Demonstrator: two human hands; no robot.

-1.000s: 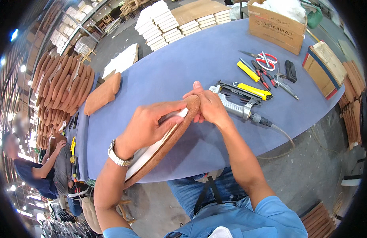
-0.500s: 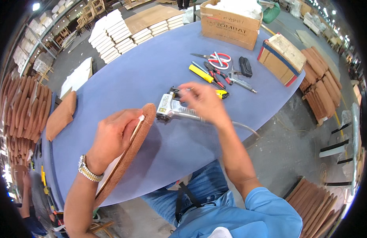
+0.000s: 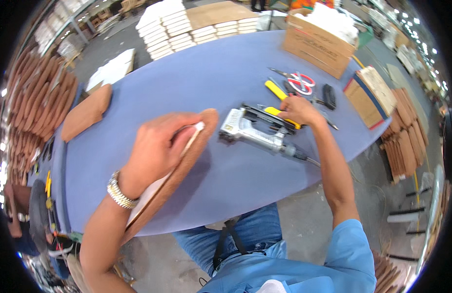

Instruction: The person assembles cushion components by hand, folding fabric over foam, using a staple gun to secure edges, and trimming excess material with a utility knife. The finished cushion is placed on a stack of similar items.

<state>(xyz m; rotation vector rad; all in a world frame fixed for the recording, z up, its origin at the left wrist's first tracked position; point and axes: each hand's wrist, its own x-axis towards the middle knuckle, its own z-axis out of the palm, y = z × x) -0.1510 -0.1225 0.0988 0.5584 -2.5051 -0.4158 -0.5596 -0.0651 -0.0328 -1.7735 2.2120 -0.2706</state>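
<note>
My left hand [image 3: 155, 146] is closed around a brown fabric-covered pad [image 3: 181, 171], propped up on its edge with its pale backing toward my palm. My right hand [image 3: 300, 110] has its fingers bent down onto a yellow-and-black tool [image 3: 273, 111], whose exact kind I cannot make out. Just below that tool lies a silver staple gun [image 3: 255, 134] with a hose running off to the right. Past my right fingers are red-handled scissors [image 3: 306, 84], a yellow handle [image 3: 274, 90] and a black object [image 3: 328, 96].
The blue-covered table [image 3: 187, 78] carries a cardboard box [image 3: 311, 49] at the far right and a smaller box [image 3: 365, 100] near the right edge. Another brown pad [image 3: 86, 112] lies at the left edge. Stacked brown pads [image 3: 43, 97] stand beside the table.
My right hand has moved right from above the staple gun to the yellow-and-black tool. The left hand still holds the brown pad. The view has shifted, and the staple gun lies turned somewhat differently.
</note>
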